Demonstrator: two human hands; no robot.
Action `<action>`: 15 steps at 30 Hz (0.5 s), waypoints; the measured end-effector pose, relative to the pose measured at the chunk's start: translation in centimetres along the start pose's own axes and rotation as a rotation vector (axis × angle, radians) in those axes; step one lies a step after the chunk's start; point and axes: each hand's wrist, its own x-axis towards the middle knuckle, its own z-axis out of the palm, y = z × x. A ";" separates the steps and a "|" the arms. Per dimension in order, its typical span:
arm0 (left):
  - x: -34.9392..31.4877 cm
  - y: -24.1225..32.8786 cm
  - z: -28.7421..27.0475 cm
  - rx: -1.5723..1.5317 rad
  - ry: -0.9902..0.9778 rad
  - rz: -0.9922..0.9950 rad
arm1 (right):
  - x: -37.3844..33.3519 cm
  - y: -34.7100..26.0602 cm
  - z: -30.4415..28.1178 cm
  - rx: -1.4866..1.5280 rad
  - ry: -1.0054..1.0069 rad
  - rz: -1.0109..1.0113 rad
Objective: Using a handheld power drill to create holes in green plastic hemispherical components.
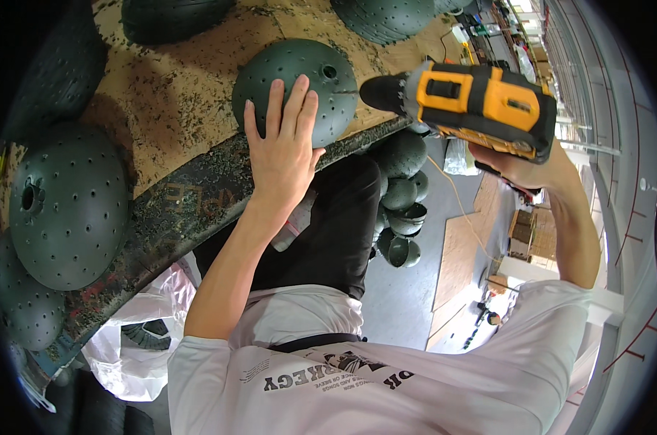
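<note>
A dark green dome [292,58] sits on the workbench, with many small holes over it and one larger round hole near its top. My left hand [281,148] lies flat on its near side, fingers stretched out and pressing on the surface. In my right hand [513,167] is a yellow and black cordless drill [481,101], gripped by its handle. The drill lies sideways with its chuck toward the dome. Its thin bit [345,92] reaches the dome's right side, near the larger hole; whether the tip is in the surface I cannot tell.
Shavings litter the wooden benchtop [176,87], whose dark front edge [191,196] runs diagonally. More perforated domes stand left [71,217] and at the back [383,16]. On the floor are piled domes [401,194] and a yellow cable [463,210]. A white plastic bag [125,362] hangs below the bench.
</note>
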 end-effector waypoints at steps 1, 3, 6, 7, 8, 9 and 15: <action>-0.1 0.0 -0.1 0.000 0.000 -0.003 | 0.5 -0.3 -0.4 -0.111 -0.010 -0.088; -0.2 -0.1 -0.3 0.008 0.008 0.009 | 0.7 -1.3 -0.4 -0.038 -0.001 -0.018; 0.1 0.0 -0.1 0.023 0.031 0.040 | 0.5 -1.8 -0.3 -0.075 -0.031 0.070; 0.2 0.2 -0.2 0.026 0.049 0.038 | -0.8 0.0 0.1 0.061 -0.002 0.250; 0.2 0.5 -0.2 0.029 0.061 0.041 | -0.5 0.1 0.0 0.086 -0.097 0.269; 0.3 0.8 0.0 0.053 0.060 0.056 | -0.7 0.7 0.4 0.064 -0.177 0.402; 0.7 0.8 0.3 0.131 0.012 0.079 | 4.2 1.6 3.2 0.277 -0.089 -0.140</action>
